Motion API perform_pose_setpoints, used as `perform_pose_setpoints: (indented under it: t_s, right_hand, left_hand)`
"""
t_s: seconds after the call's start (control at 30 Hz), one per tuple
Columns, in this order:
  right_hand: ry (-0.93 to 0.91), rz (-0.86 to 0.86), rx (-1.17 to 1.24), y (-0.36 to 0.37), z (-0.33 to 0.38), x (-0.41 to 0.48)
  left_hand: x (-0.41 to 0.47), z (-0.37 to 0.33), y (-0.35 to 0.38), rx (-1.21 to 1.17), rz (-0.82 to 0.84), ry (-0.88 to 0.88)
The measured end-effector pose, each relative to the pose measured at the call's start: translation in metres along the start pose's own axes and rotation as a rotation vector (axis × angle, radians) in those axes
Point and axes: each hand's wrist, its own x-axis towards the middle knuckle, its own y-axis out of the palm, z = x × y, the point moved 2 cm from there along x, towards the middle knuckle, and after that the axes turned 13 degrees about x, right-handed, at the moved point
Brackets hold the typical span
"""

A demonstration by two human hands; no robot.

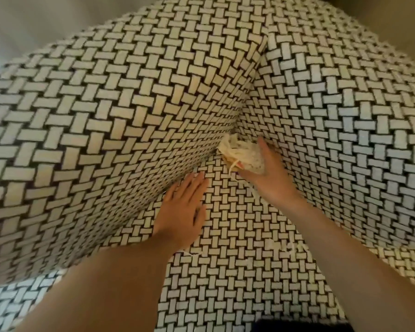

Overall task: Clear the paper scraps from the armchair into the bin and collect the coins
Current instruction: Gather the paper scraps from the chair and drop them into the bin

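In the head view, a black-and-cream basket-weave upholstered armchair [120,121] filled nearly the whole picture, seen down into the corner where its back, one side and seat met. A wad of pale shredded paper scraps [237,153] sat right in that corner, at the seam.

The right hand [270,174] was pressed against the wad from the right. One finger lay straight along the wad's upper right edge, while the rest curled in around the paper and were mostly hidden behind it, so the scraps lay against the palm side of the fingers.

The left hand [181,213] rested flat on the seat beside the armchair's side, fingers straight and close together, holding nothing and well short of the wad.

A few thin loose paper strands [289,246] lay on the seat by the right forearm. The picture was blurred.
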Motion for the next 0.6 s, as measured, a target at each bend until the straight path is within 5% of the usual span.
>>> perform_pose_setpoints:
  t_s: [0.27,0.6]
  right_hand:
    - [0.233,-0.131,-0.505,0.042,-0.003,0.036]
    - [0.090,-0.573,-0.332,0.049,-0.021,0.037]
  left_hand:
    - [0.001,0.000,0.003,0.026,-0.088,0.003]
    - [-0.001,0.001,0.006,-0.007,-0.104,0.019]
